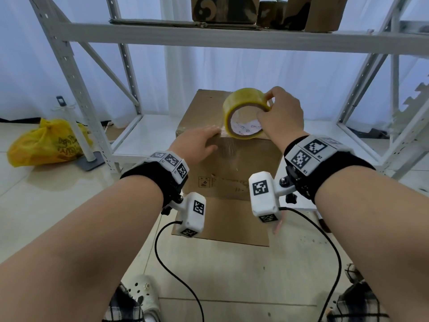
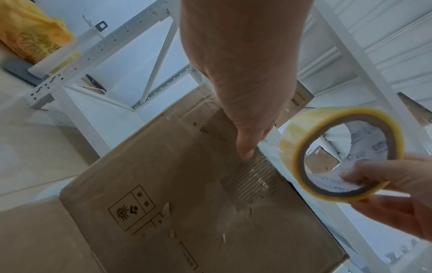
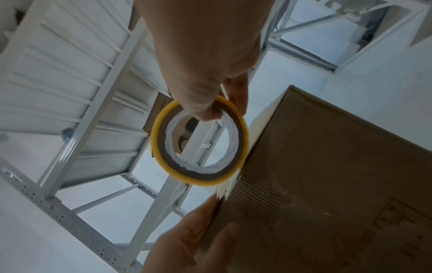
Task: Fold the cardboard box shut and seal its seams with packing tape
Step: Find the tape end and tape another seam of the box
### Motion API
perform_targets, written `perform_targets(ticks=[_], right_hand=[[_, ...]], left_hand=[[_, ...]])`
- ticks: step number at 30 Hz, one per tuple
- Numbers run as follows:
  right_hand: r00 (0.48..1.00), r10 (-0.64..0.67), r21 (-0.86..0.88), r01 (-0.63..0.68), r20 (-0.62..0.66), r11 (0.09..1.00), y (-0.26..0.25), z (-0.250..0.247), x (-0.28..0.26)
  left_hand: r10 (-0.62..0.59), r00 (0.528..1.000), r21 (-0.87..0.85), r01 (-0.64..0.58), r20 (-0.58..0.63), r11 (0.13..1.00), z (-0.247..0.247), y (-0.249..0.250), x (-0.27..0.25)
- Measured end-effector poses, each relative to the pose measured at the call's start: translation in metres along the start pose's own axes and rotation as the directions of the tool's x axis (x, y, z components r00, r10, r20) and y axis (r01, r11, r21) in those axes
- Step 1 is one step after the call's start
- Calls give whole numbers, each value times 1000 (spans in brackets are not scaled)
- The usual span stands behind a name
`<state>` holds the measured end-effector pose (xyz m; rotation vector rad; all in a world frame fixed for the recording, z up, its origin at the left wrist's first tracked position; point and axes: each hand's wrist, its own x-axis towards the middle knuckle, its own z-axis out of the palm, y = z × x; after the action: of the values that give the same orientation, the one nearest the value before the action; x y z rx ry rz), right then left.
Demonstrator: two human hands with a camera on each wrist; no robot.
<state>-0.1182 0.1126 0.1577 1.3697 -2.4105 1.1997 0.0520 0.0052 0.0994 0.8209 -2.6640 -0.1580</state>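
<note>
A tall brown cardboard box (image 1: 232,163) stands on the floor before me, its top flaps folded shut; it also fills the left wrist view (image 2: 187,203) and the right wrist view (image 3: 339,175). My right hand (image 1: 282,115) grips a yellowish roll of packing tape (image 1: 243,112) at the box's near top edge, thumb inside the core (image 3: 203,109). A short clear strip runs from the roll (image 2: 339,153) onto the box. My left hand (image 1: 197,140) lies flat on the top near edge, fingers straight, thumb (image 2: 245,147) pressing the front face beside the tape end.
A white metal shelf rack (image 1: 209,38) stands behind and around the box, with cardboard boxes (image 1: 225,8) on its upper shelf. A yellow plastic bag (image 1: 48,142) and a white pole on a grey base (image 1: 92,161) sit left on the tiled floor. Cables hang from my wrists.
</note>
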Motion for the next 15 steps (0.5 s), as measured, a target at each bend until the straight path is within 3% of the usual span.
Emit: perform_targets(ticks=[6, 9, 12, 15], right_hand=[[994, -4, -190, 24, 106, 981, -3, 0, -8], [991, -89, -229, 109, 97, 967, -6, 5, -15], [978, -139, -168, 165, 156, 972, -6, 10, -15], [976, -90, -14, 94, 197, 995, -12, 17, -16]], left_hand=[[-20, 999, 42, 22, -45, 999, 3, 6, 3], [-36, 997, 62, 40, -63, 997, 9, 6, 4], [-12, 998, 37, 14, -67, 999, 13, 2, 2], [35, 998, 28, -34, -52, 999, 11, 1, 1]])
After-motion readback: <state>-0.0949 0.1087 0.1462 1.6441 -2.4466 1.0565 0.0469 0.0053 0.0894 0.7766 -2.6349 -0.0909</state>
